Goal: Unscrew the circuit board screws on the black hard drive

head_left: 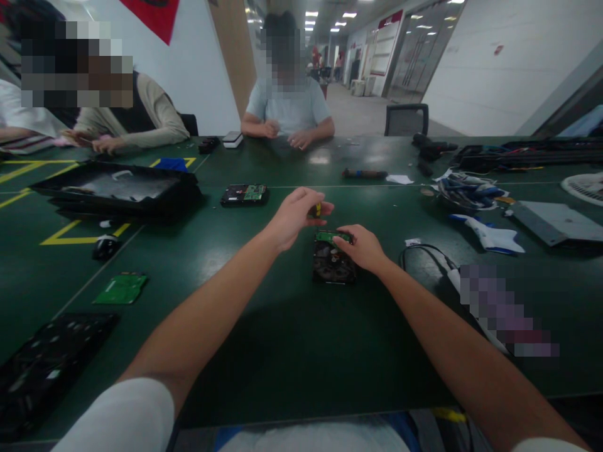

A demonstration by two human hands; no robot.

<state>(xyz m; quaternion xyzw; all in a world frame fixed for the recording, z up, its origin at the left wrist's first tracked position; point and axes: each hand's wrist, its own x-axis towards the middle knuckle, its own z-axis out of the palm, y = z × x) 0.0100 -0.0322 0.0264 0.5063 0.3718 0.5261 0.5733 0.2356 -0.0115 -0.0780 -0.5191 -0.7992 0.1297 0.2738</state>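
Note:
In front of me a hard drive [333,267] lies on the green table, with a green circuit board [325,236] at its far end. My right hand [365,248] grips the drive's far right side, the thumb resting over the board. Just beyond and to the left, my left hand [299,216] is raised above the table. Its fingers close around a small black-and-yellow object [317,210], mostly covered by the hand, so its kind is unclear. A second hard drive [244,194] with a green board showing sits farther off to the left.
To the left are a black tray-like casing [117,188], a loose green board [121,289] and a black panel [51,358]. On the right lie a cable bundle [471,188], a glove [490,235], a metal box [558,220] and a power strip [475,307]. People sit across the table.

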